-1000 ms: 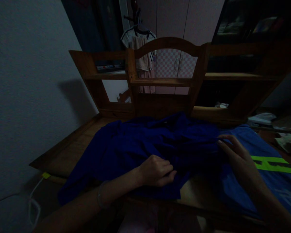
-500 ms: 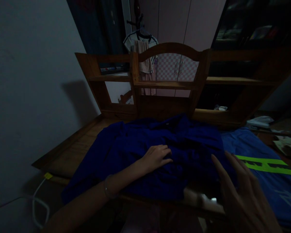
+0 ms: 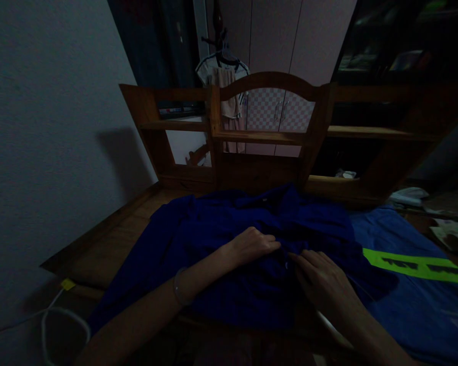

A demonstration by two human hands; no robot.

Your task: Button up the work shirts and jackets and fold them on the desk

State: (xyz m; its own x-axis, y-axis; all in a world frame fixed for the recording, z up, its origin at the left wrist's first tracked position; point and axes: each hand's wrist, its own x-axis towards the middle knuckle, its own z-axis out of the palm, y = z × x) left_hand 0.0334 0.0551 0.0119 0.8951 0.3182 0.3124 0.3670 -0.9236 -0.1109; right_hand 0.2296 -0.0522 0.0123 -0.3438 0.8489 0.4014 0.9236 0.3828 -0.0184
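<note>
A dark blue shirt (image 3: 206,239) lies spread and wrinkled on the wooden bed, with a small pale spot like a button near its middle. My left hand (image 3: 252,245) rests on the shirt with its fingers curled and pinching a fold of the cloth. Close by on the right, my right hand (image 3: 322,277) has its fingers drawn together on the shirt's edge. The fingertips of both hands are a short way apart, with the pale spot between them. The dim light hides the exact grip.
A lighter blue cloth (image 3: 416,300) with a neon yellow-green stripe lies to the right. Behind the shirt rises a wooden headboard (image 3: 259,136) with shelves. A white cable (image 3: 63,310) hangs at lower left beside the wall (image 3: 53,127). Clothes (image 3: 225,91) hang farther back.
My right hand has come in leftward from the lower right, from spread fingers to a hold on the shirt. My left fingers have closed on the cloth, which is drawn up slightly between them.
</note>
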